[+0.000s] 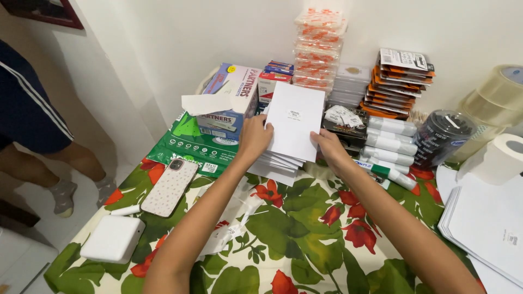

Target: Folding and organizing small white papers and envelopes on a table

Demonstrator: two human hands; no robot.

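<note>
Both my hands hold a white envelope (294, 120) upright over a fanned stack of white envelopes (275, 165) lying on the floral tablecloth (305, 228). My left hand (255, 137) grips the envelope's left edge. My right hand (328, 145) pinches its lower right edge. The envelope has a small printed mark near its top.
A phone (170, 187) and a white box (113, 239) lie left. Green paper reams (190, 142), cartons (231, 100), stacked packets (318, 49), card packs (397, 79), white tubes (389, 141), tape rolls (498, 100), a paper roll (498, 158) and more envelopes (490, 223) surround. A person's legs (49, 158) stand left.
</note>
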